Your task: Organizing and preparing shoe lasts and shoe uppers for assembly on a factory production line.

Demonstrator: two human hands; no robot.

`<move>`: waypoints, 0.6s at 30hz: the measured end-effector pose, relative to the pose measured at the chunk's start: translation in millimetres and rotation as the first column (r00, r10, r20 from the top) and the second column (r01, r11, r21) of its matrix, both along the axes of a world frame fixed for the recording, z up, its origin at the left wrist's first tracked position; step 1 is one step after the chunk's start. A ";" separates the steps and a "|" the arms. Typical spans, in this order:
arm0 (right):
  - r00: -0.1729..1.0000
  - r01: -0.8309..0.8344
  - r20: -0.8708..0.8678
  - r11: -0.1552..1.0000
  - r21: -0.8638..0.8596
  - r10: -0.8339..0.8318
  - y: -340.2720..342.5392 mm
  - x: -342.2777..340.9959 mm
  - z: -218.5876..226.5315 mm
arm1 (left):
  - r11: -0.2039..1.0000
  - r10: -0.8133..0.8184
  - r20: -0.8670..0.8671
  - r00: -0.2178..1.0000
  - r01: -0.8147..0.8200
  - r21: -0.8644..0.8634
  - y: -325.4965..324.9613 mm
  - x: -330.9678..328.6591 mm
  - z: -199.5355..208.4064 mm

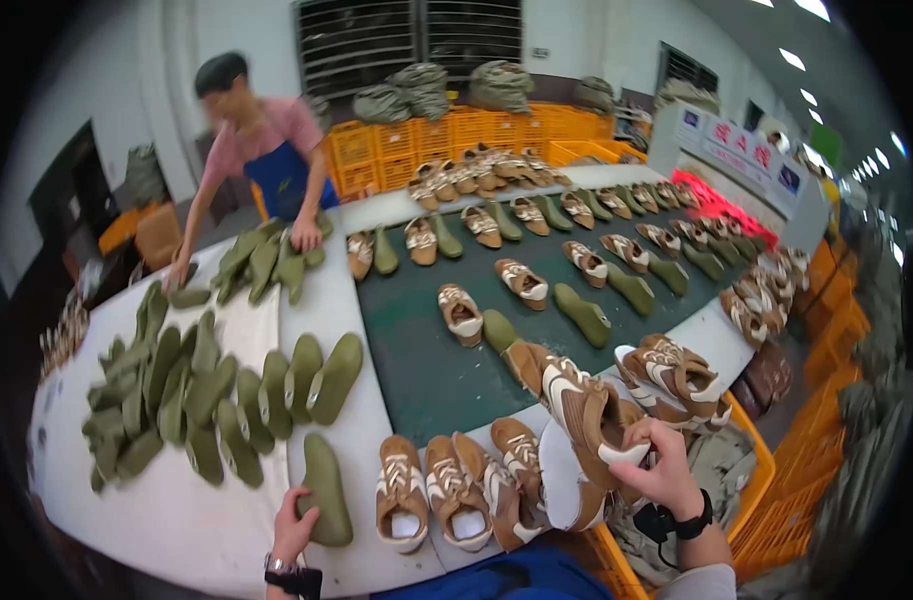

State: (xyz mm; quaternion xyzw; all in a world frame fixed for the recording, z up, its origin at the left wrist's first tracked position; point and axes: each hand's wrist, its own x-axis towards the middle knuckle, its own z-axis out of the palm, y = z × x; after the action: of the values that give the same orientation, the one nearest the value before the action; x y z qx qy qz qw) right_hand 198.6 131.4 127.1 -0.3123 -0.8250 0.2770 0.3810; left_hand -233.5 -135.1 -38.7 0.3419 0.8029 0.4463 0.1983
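At seven o'clock in the view, the left hand (pixel 293 528) has its fingers closed around the edge of a green foot form (pixel 327 490), which points up toward twelve. The right hand (pixel 665 470), at four o'clock, grips a brown shoe (pixel 580 402) by its heel — toe toward ten, opening facing the wrist. Between the hands, at six o'clock, a row of brown shoes (pixel 460 492) sits on the white table (pixel 227 540) (the leftmost two upright). A heap of green forms (pixel 167 390) lies at eight o'clock. Shoes and forms also line the dark green mat (pixel 407 370) from the centre toward two. At ten o'clock a co-worker (pixel 262 145) in a blue apron (pixel 289 180) reaches over more forms (pixel 264 262) — both hands down among them. An orange crate (pixel 765 462) stands beyond the right hand.
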 end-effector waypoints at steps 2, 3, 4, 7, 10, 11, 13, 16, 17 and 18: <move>0.999 -0.037 -0.038 0.999 -0.033 0.036 4.1 15.7 -9.5 | 0.982 -0.006 0.467 0.884 -0.083 0.171 8.4 1.9 36.7; 0.998 -0.041 -0.057 0.999 -0.021 0.039 5.1 24.0 -13.2 | 0.977 -0.047 0.455 0.889 -0.054 0.207 17.6 5.5 51.5; 0.996 -0.044 -0.072 0.999 -0.009 0.043 6.0 31.0 -15.9 | 0.970 -0.088 0.445 0.891 -0.025 0.241 32.1 7.6 60.4; 0.989 -0.100 -0.112 0.995 -0.011 0.098 5.8 44.9 -21.3 | 0.955 -0.153 0.370 0.917 0.041 0.292 99.1 22.3 102.5; 0.981 -0.160 -0.108 0.987 0.010 0.160 11.6 62.4 -20.8 | 0.968 -0.220 0.127 0.967 0.200 0.153 190.8 13.3 97.9; 0.979 -0.166 -0.121 0.986 -0.018 0.162 12.0 66.5 -23.3 | 0.973 -0.226 -0.002 0.974 0.225 0.056 220.7 -1.4 80.9; 0.986 -0.149 -0.091 0.986 -0.076 0.142 10.1 77.2 -22.3 | 0.968 -0.245 -0.432 0.868 0.198 -0.151 275.5 2.5 64.2; 0.991 -0.101 -0.088 0.993 -0.053 0.096 11.9 91.9 -26.7 | 0.871 -0.388 -0.514 0.765 0.123 -0.475 332.5 5.0 2.7; 0.964 -0.156 -0.216 0.988 0.013 0.155 17.1 86.4 -16.7 | 0.844 -0.405 -0.524 0.750 0.086 -0.530 333.1 -5.9 -34.3; 0.968 -0.140 -0.209 0.990 0.002 0.137 18.4 89.4 -21.3 | 0.740 -0.468 -0.419 0.778 0.086 -0.667 345.2 28.6 -33.3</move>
State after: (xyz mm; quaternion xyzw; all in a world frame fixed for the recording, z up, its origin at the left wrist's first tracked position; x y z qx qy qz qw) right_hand 288.0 149.9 105.8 -0.2255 -0.7985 0.3394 0.4432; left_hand -204.9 210.1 -72.0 0.4949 0.8605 0.0025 0.1205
